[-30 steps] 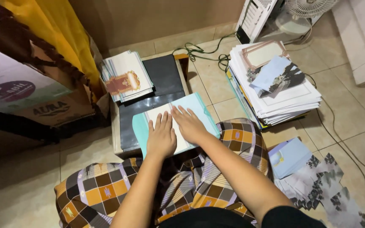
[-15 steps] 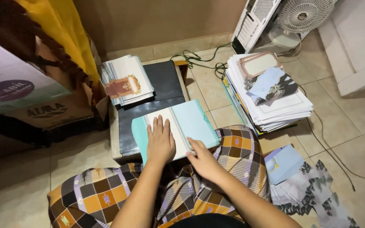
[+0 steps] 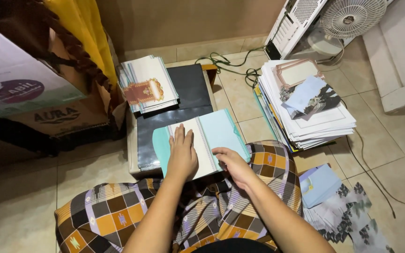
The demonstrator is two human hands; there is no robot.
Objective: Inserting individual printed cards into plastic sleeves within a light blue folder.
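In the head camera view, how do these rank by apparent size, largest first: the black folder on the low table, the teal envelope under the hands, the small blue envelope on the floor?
1. Black folder, partly covered.
2. Teal envelope, under the left hand, right hand at its edge.
3. Small blue envelope, though nearer the camera.

Left hand (image 3: 182, 157) flat on teal card (image 3: 202, 143), which lies on black board (image 3: 183, 107); right hand (image 3: 233, 164) fingers its near edge. Small card stack (image 3: 148, 84) behind card, big paper stack (image 3: 305, 105) to its right.
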